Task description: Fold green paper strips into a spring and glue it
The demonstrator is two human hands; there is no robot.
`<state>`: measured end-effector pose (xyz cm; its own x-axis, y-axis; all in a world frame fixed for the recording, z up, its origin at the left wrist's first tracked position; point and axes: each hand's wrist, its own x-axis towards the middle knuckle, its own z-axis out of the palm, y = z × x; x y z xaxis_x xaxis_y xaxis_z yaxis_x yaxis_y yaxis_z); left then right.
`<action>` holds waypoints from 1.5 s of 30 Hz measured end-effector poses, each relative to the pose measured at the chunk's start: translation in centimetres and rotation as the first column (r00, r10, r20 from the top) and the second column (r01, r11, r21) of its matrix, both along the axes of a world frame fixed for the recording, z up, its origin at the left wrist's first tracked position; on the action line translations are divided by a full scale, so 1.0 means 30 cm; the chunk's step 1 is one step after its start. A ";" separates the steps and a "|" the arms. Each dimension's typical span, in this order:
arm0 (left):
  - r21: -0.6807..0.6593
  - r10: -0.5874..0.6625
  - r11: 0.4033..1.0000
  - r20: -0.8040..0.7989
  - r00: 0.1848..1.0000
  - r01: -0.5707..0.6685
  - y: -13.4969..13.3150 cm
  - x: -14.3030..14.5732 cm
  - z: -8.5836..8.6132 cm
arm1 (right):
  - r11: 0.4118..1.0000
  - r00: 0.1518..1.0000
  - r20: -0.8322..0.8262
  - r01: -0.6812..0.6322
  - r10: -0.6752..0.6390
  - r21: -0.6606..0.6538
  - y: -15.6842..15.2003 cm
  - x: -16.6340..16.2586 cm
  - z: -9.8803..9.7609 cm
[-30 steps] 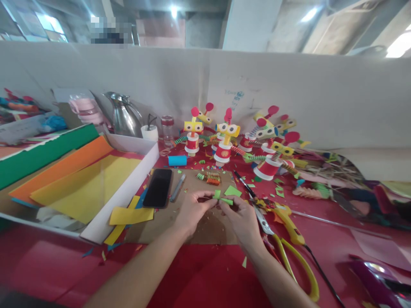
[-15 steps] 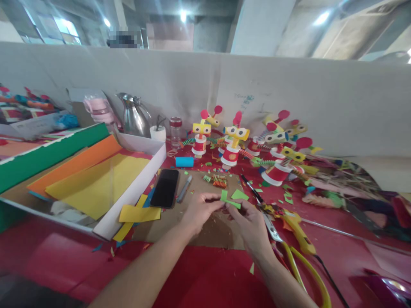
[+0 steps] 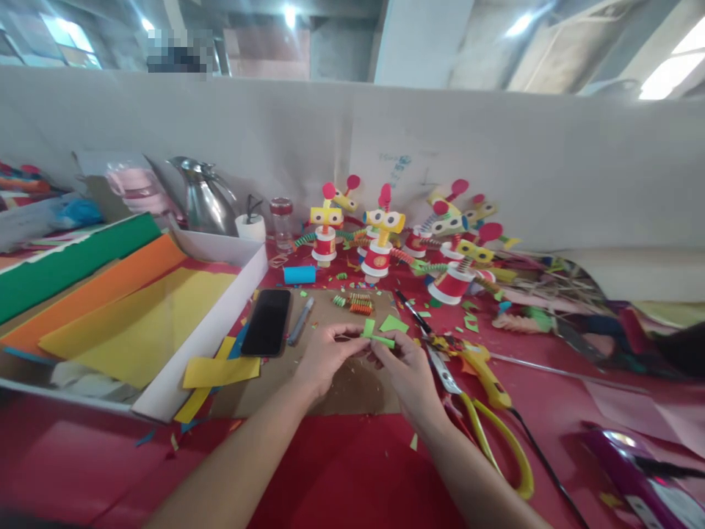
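Observation:
My left hand [image 3: 326, 358] and my right hand [image 3: 406, 371] meet over a sheet of brown cardboard [image 3: 352, 393]. Between their fingertips is a small piece of green paper strips [image 3: 382, 340], with one part standing up and another lying across. Both hands pinch it. Just behind the fingers lies a flat green paper piece [image 3: 394, 323]. Several folded paper springs [image 3: 360, 303], orange and green, rest farther back on the cardboard. To the left are a grey pen [image 3: 301, 322] and a black phone [image 3: 266, 323].
Paper-cup robot figures [image 3: 378, 257] stand at the back. At right are scissors with yellow handles [image 3: 504, 441], a yellow glue gun [image 3: 489, 376] and a purple device [image 3: 644, 477]. A white box [image 3: 206, 330] of coloured paper sits left, near a steel jug [image 3: 203, 198] and blue paper roll [image 3: 299, 275].
My view has swung slightly right, so things appear farther left. My hands still hold the green paper strips, the right fingers curled a little more around them.

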<state>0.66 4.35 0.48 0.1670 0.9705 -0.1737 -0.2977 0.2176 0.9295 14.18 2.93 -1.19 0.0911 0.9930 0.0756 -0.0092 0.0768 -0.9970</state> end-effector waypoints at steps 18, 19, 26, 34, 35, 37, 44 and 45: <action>-0.077 0.086 0.994 0.115 0.990 -0.077 0.004 0.020 0.003 | 0.998 0.995 -0.086 -0.058 0.057 -0.009 0.001 0.003 0.029; -0.078 0.100 0.993 0.120 0.988 -0.091 0.004 0.022 0.002 | 0.998 0.995 -0.082 -0.058 0.058 -0.003 0.001 0.002 0.027; -0.083 0.191 0.980 0.185 0.964 -0.178 -0.004 0.036 -0.005 | 0.995 0.997 -0.031 -0.064 0.067 0.078 -0.005 -0.011 0.014; -0.109 0.157 0.984 0.158 0.975 -0.140 -0.003 0.030 0.003 | 0.996 0.995 -0.073 -0.056 0.062 0.072 0.002 -0.009 0.012; -0.109 0.150 0.985 0.157 0.976 -0.134 -0.002 0.029 0.003 | 0.995 0.994 -0.086 -0.060 0.066 0.074 0.003 -0.010 0.013; -0.092 0.131 0.989 0.158 0.979 -0.117 -0.003 0.028 0.004 | 0.995 0.993 -0.100 -0.059 0.067 0.080 0.004 -0.011 0.015; -0.038 0.061 0.998 0.138 0.988 -0.057 -0.021 0.036 0.025 | 0.998 0.981 -0.188 -0.040 0.048 0.047 0.001 -0.007 0.029; -0.034 0.054 0.998 0.132 0.990 -0.050 -0.023 0.036 0.029 | 0.998 0.977 -0.208 -0.038 0.046 0.043 0.001 -0.007 0.031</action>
